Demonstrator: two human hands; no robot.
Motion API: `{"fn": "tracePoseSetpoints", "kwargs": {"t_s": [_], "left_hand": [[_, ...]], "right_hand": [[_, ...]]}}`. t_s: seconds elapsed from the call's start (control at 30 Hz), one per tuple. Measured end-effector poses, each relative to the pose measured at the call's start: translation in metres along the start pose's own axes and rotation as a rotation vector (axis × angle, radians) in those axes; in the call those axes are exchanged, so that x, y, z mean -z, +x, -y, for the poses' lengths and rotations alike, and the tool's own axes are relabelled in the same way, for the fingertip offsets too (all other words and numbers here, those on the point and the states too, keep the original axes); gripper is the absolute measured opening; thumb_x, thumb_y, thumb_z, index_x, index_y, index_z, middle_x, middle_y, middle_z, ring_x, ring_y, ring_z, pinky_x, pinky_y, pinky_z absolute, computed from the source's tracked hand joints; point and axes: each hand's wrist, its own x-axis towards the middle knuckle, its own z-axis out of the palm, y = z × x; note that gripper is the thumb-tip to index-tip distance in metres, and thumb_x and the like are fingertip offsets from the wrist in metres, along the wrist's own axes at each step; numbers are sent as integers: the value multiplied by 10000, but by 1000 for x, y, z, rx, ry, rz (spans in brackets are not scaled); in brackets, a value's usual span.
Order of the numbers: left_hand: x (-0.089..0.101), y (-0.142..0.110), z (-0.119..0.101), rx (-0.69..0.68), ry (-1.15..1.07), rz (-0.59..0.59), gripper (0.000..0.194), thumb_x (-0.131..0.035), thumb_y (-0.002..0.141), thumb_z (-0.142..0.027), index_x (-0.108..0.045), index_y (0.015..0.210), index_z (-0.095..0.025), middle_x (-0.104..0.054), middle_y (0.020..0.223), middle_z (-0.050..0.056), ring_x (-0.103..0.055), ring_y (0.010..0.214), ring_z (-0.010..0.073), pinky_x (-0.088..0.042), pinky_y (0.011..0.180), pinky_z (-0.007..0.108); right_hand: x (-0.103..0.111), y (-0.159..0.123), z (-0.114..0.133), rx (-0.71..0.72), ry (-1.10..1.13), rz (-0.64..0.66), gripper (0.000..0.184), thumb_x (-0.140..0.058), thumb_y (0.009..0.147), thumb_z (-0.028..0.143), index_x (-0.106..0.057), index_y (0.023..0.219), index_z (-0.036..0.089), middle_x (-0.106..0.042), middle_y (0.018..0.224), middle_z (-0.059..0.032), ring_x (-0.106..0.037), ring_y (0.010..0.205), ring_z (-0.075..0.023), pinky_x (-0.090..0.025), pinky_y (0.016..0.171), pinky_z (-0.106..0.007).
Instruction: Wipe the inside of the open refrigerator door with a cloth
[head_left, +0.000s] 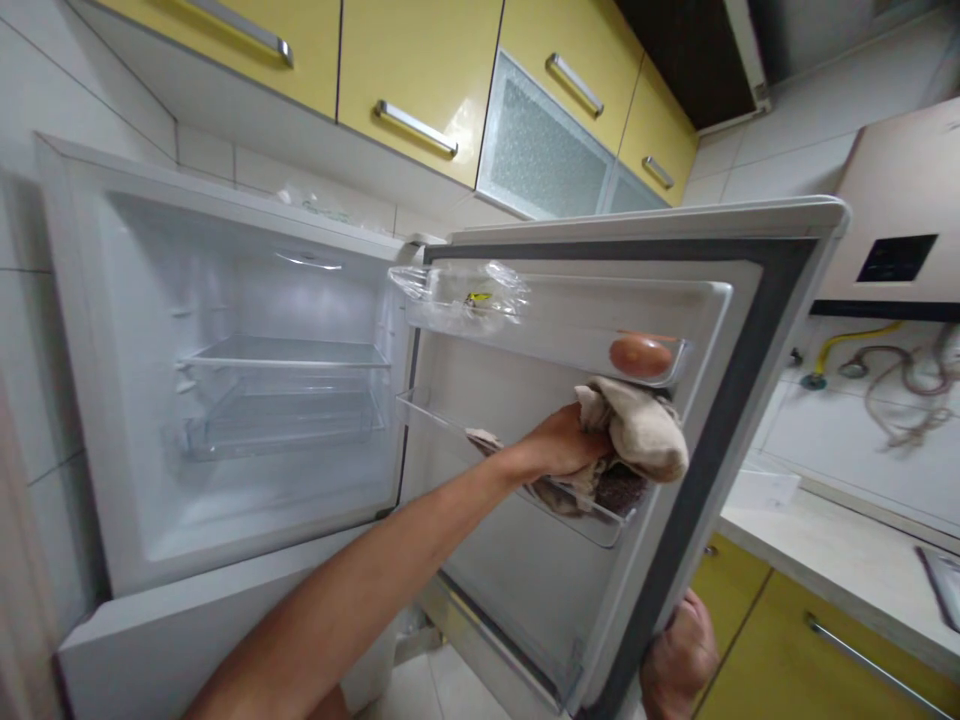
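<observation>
My left hand (566, 442) is closed on a crumpled beige cloth (649, 435), held at the inner side of the open fridge door (480, 385). The cloth hangs over the right end of the middle door shelf (431, 412), and a dark item (621, 488) shows below it. Just above sits a reddish-brown, egg-shaped item (640, 354) in the upper door shelf, with a clear plastic bag (487, 292) at that shelf's left end. Low on the right, my right hand (681, 655) grips the door's outer edge; its fingers are partly hidden.
The fridge compartment (247, 300) stands open on the left, with a glass shelf (300, 352) and a clear drawer (292, 425) inside. Yellow wall cabinets (420, 60) hang overhead. To the right are a countertop (840, 545) and a water heater (900, 200) with hoses.
</observation>
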Motion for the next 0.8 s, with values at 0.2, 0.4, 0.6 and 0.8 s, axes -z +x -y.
{"fn": "tracePoseSetpoints", "kwargs": {"t_s": [0.2, 0.4, 0.6, 0.8], "left_hand": [[19, -8, 3, 181, -217, -114, 187, -840, 660, -200, -737, 808, -148, -763, 761, 44, -672, 715, 178, -572, 771, 330], [43, -15, -7, 220, -737, -441, 364, -896, 572, -405, -667, 745, -181, -705, 632, 24, -710, 687, 204, -599, 715, 328], [77, -33, -15, 163, -977, -787, 138, -728, 755, -315, -638, 768, -212, -679, 618, -16, -700, 658, 159, -586, 642, 272], [134, -19, -3, 72, -884, -1163, 96, -631, 761, -277, -560, 752, -215, -628, 610, -36, -635, 566, 146, -575, 607, 298]], "right_hand": [[3, -5, 6, -35, -33, -13, 356, -475, 768, 477, -653, 857, 182, -623, 907, -25, -547, 867, -216, -402, 797, -346], [2, 0, 5, -67, -21, -4, 342, -484, 733, 485, -637, 840, 199, -602, 856, -15, -529, 829, -218, -399, 762, -355], [-5, 10, 7, -44, -44, 0, 336, -475, 689, 491, -626, 805, 214, -595, 815, -31, -534, 795, -240, -401, 728, -383], [-7, 8, 6, -50, -39, -78, 289, -486, 703, 476, -611, 767, 223, -596, 816, -45, -538, 787, -248, -421, 720, -403]]}}
